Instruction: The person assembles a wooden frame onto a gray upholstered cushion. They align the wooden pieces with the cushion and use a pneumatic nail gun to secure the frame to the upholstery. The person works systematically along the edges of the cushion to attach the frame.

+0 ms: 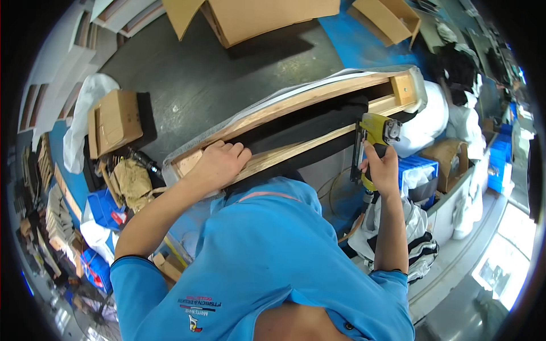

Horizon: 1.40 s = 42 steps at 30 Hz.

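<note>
Across my front lies a long wooden frame (267,156) with pale bare rails, black cloth (318,122) in its middle and grey fabric around its far side. My left hand (222,162) is closed, its fingers curled over the rail near the left end. In my right hand (380,165) is a yellow and black pneumatic staple gun (376,128), held by its grip. Its head is at the near rail, toward the right end. I cannot tell whether its nose touches the wood. An air hose (354,228) hangs from the handle's lower end.
A dark work table (227,68) extends beyond the frame, with a large cardboard box (267,23) at the far side and a smaller carton (116,122) at left. Blue crates (418,170) and white bundles (429,116) stand at right. A tan cloth bundle (133,182) lies left.
</note>
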### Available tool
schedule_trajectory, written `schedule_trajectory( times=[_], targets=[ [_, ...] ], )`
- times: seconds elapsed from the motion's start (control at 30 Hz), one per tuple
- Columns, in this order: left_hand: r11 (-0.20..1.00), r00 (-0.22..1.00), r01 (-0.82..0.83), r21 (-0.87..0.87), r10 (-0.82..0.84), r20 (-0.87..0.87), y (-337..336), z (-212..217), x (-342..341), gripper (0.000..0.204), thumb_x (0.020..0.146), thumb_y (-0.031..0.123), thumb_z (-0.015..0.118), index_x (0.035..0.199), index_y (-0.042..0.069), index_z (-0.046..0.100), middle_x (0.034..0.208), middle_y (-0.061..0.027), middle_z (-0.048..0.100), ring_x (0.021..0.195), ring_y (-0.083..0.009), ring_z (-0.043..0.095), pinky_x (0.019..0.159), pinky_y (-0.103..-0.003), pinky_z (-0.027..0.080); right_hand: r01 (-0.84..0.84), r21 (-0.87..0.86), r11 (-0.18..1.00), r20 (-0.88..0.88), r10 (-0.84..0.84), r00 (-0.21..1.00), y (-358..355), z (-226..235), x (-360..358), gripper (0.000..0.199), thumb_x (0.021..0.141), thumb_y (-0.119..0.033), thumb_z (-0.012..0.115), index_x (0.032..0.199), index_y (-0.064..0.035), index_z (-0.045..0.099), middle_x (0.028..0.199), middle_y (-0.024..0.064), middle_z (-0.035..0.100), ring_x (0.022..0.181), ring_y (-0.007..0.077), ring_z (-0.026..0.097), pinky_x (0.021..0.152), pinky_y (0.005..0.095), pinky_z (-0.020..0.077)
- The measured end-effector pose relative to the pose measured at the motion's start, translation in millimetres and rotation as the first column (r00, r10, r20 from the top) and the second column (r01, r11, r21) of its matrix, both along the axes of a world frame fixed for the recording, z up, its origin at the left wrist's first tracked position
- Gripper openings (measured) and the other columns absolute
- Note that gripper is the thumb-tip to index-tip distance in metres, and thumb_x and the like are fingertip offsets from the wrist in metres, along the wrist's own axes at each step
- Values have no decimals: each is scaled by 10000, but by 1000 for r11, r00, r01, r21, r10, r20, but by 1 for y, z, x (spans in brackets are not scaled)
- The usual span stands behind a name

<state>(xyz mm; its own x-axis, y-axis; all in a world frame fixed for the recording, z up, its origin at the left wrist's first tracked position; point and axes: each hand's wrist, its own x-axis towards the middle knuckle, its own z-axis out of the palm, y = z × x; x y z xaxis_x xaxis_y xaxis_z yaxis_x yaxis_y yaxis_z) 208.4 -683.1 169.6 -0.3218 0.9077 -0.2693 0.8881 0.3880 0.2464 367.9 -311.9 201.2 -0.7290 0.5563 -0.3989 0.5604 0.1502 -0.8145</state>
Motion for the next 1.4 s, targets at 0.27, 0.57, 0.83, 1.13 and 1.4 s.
schedule_trajectory(
  times=[0.27, 0.57, 0.83, 1.13, 1.4],
  targets=[
    [892, 919, -279, 356, 141, 368, 24, -48, -2, 258, 975, 220, 704, 1175, 63, 744, 1043, -139, 702, 953, -362, 708, 821, -443, 586, 83, 40, 996, 13, -84, 996, -12, -7, 5, 260, 1016, -196, 699, 1138, 19, 618, 777, 54, 675, 577, 127, 654, 532, 271, 519],
    [796, 909, -378, 472, 224, 350, 27, -34, 13, 162, 912, 43, 702, 1064, 22, 752, 948, -143, 664, 906, -355, 684, 777, -457, 567, 87, 111, 990, 75, -96, 993, -26, -1, 2, 286, 1018, -219, 691, 1155, 18, 609, 768, 62, 673, 584, 130, 656, 550, 282, 530],
    [904, 962, -144, 403, 33, 271, 21, -28, 14, 244, 881, 81, 666, 1108, 55, 751, 966, -91, 608, 940, -290, 662, 754, -423, 579, -16, -17, 1000, 0, 16, 1000, -26, 12, 3, 305, 1019, -246, 734, 1165, 8, 648, 739, 32, 655, 570, 89, 597, 535, 254, 475],
    [913, 933, -137, 383, -12, 360, 17, -33, 15, 301, 875, 85, 670, 1160, 75, 764, 961, -85, 597, 927, -277, 651, 741, -410, 576, -138, -28, 990, 258, 141, 956, -84, 41, -18, 408, 969, -244, 732, 1238, 53, 655, 830, 99, 716, 603, 120, 644, 597, 302, 535],
    [915, 927, -159, 371, 9, 375, 19, -34, 19, 295, 883, 116, 671, 1157, 89, 777, 960, -84, 605, 937, -276, 655, 731, -415, 568, -223, -31, 974, 283, 223, 933, -121, 39, -9, 372, 972, -227, 726, 1224, 40, 665, 813, 104, 726, 599, 144, 675, 595, 319, 552]
  ],
)
